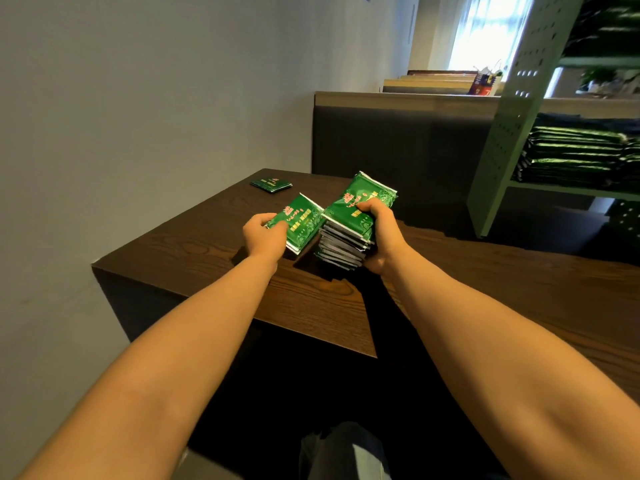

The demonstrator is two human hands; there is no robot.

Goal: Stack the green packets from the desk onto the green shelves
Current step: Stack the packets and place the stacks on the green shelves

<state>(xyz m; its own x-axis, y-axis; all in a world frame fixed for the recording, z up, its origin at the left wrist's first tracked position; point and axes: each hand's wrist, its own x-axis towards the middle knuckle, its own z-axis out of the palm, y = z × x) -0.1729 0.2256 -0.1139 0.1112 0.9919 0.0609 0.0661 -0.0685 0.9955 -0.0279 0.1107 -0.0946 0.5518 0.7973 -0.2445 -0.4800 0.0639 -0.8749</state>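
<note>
My right hand grips a thick stack of green packets above the dark wooden desk, thumb on the top packet. My left hand holds a thinner bunch of green packets, tilted, just left of the stack and touching it. A few more green packets lie flat near the desk's far left corner. The green shelves stand at the right, with rows of stacked green packets on one level.
A grey wall runs along the left. Behind the desk rises a dark partition with a light top. A perforated side panel of the shelf unit faces the desk. A bright window and a paper bag are far back.
</note>
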